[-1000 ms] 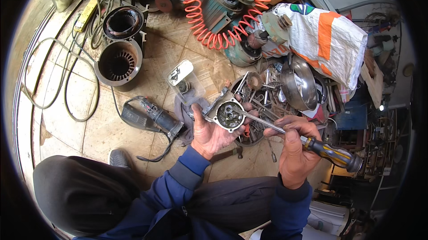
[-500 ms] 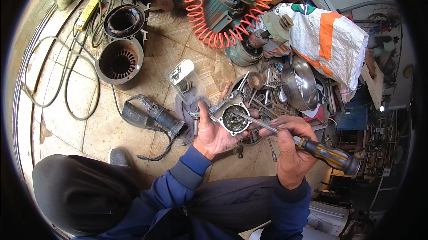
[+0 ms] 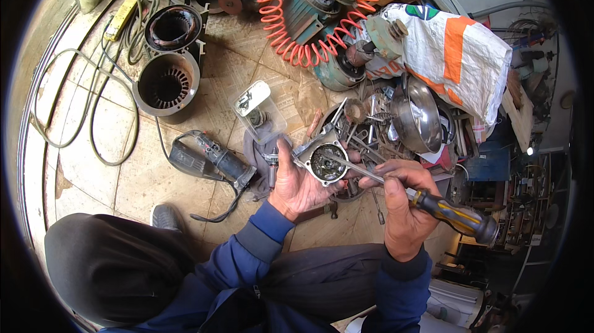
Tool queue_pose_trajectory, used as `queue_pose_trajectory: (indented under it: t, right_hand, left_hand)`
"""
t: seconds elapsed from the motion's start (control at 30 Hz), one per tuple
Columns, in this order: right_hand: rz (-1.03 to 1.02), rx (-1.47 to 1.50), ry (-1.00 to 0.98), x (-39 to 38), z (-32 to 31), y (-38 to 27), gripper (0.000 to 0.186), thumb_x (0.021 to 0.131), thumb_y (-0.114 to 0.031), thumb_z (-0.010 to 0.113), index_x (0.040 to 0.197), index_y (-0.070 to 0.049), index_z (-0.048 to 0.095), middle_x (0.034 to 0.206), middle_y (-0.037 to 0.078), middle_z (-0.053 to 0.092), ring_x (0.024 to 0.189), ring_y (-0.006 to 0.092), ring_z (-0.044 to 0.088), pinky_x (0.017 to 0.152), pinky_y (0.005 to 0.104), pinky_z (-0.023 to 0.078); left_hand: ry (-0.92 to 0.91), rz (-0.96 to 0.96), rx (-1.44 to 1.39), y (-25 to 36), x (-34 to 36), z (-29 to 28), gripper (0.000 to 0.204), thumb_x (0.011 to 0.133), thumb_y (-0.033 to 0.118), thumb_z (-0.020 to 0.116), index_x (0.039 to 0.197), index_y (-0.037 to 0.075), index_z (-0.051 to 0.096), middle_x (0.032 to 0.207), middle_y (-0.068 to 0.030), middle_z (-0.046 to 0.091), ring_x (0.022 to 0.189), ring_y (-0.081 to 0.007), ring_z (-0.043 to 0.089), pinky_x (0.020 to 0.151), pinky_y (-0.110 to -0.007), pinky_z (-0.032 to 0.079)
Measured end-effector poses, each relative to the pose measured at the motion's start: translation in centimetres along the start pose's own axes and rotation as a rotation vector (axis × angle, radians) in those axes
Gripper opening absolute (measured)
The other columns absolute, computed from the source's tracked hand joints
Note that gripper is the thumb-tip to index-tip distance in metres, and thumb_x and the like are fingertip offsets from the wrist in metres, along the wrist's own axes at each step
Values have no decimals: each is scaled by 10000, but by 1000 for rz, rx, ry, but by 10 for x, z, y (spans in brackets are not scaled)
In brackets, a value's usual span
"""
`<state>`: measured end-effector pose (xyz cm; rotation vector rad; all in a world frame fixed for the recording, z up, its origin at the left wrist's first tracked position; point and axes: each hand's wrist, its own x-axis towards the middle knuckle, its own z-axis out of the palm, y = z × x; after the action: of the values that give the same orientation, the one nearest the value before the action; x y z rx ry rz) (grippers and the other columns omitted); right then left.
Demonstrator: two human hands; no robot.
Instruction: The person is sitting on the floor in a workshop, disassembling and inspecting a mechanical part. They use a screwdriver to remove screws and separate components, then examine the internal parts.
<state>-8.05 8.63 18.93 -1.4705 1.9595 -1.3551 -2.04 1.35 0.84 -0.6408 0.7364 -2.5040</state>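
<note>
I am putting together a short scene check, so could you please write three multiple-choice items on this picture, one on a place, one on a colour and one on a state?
1. Where does the angle grinder lie?
A. on the floor, left of the left hand
B. on the white and orange sack
C. inside the steel bowl

2. What colour is the coiled hose?
A. blue
B. orange-red
C. green

3. What is the right hand doing?
A. hanging empty
B. gripping a screwdriver aimed into the round metal part
C. resting on the floor

Answers: 1 A, it lies on the tiles beside that hand; 2 B, the coils are orange-red; 3 B, the fingers wrap the yellow-black handle.
</note>
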Motion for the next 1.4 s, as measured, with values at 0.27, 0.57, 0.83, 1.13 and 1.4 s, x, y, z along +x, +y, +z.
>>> queue_pose_trajectory:
  t: [0.27, 0.57, 0.83, 1.13, 1.4]
  right_hand:
    - [-14, -15, -2, 1, 0, 1, 82, 954, 18, 633, 1029, 44, 612, 991, 190, 697, 947, 242, 699, 883, 373, 574]
    - [-33, -8, 29, -1, 0, 0, 66, 956, 7, 633, 1002, 43, 604, 1025, 198, 687, 845, 235, 728, 791, 337, 593]
    - [-77, -150, -18, -2, 2, -8, 90, 936, -13, 685, 973, 42, 625, 997, 201, 698, 859, 229, 733, 790, 338, 588]
    - [-123, -186, -14, 0, 3, -6, 86, 931, -4, 689, 982, 37, 633, 972, 202, 707, 859, 234, 731, 810, 345, 590]
    - [-122, -195, -31, 1, 2, -6, 97, 931, -15, 698, 985, 36, 635, 968, 202, 710, 891, 242, 728, 839, 353, 586]
  left_hand:
    - [16, 4, 2, -2, 0, -1, 1153, 738, 874, 587, 1487, 11, 425, 1416, -333, 522, 1252, -416, 612, 882, -492, 622]
    - [56, -43, 61, 2, -2, -5, 1129, 749, 874, 561, 1489, 32, 424, 1425, -333, 514, 1299, -479, 557, 898, -495, 626]
    - [87, -36, 147, 4, -3, -9, 1147, 741, 882, 554, 1512, 45, 409, 1453, -305, 513, 1337, -483, 525, 941, -467, 597]
    - [97, -38, 115, 2, -2, -7, 1158, 728, 869, 581, 1517, 42, 401, 1440, -305, 524, 1313, -481, 548, 933, -477, 606]
    - [85, -25, 115, 1, -2, -6, 1138, 741, 855, 589, 1512, 40, 399, 1421, -316, 530, 1295, -489, 557, 918, -473, 621]
